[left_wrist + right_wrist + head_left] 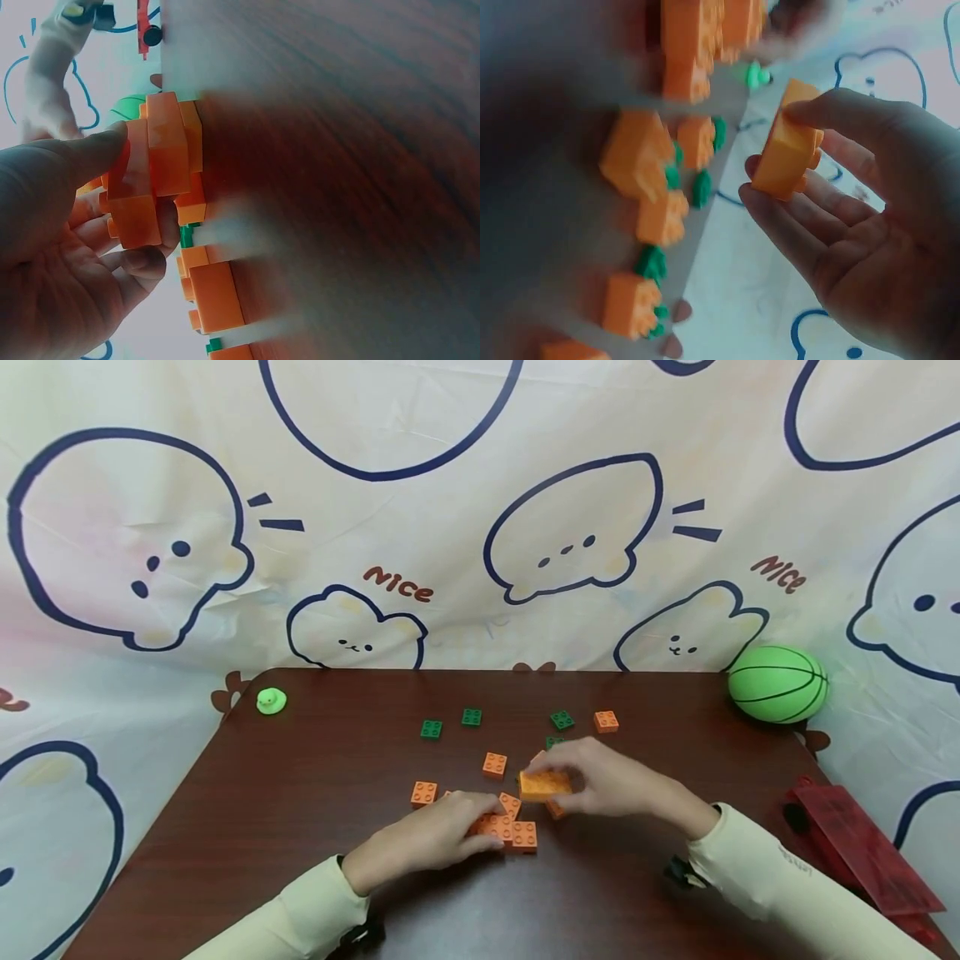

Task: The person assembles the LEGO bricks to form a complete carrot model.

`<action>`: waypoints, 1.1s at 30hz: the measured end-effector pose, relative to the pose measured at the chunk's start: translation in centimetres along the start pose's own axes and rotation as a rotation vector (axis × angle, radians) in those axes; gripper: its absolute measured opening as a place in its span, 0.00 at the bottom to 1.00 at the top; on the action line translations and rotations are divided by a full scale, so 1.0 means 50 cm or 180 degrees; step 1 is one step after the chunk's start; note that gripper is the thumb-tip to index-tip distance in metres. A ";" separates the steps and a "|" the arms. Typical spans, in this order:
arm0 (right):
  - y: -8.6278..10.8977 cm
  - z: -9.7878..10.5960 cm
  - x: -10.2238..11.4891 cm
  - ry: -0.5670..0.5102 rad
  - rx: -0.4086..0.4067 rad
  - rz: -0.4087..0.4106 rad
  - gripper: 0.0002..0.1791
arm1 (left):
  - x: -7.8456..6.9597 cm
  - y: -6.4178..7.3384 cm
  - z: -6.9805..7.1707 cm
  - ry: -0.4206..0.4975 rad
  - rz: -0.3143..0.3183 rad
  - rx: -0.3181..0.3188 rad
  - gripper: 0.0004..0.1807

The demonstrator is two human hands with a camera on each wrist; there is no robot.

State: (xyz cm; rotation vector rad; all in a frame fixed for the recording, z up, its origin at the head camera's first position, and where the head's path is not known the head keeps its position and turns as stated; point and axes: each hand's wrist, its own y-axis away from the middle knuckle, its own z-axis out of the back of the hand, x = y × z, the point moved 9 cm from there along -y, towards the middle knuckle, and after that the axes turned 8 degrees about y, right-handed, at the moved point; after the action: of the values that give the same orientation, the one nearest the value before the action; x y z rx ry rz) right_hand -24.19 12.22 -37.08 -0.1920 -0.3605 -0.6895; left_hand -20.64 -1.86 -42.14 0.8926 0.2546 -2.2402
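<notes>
Toy brick (544,787) pinched by right hand (600,774), right of orange cluster (519,833).
Left hand (441,833) pinches cluster; brick likely light, stiff: grip sides.

Soft glare pales the near tabletop (480,914) in the head view. The dimmer right wrist view shows bricks (634,154) blurred, perhaps by motion.

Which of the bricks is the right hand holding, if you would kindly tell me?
It is the yellow-orange brick, pinched by the right hand; its yellower shade sets it apart from the deeper orange bricks and the green bricks.
</notes>
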 end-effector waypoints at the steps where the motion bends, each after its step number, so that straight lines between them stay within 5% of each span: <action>1: 0.006 -0.010 0.010 0.0008 0.0034 0.0071 0.22 | 0.001 0.000 0.000 0.0006 -0.0001 0.0000 0.15; 13: 0.024 -0.087 0.037 -0.0056 0.0181 0.0176 0.21 | 0.004 0.002 -0.001 0.0064 -0.0044 0.0000 0.15; 33: 0.033 -0.104 0.047 0.0073 0.0000 0.0381 0.17 | 0.002 0.002 -0.007 -0.0088 -0.0075 0.0077 0.24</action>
State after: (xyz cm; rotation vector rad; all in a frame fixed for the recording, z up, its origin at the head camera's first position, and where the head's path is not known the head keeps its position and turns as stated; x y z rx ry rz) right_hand -20.11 10.59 -41.04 -0.2041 -0.3244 -0.5732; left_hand -20.44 -1.85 -42.46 0.8748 0.2267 -2.2803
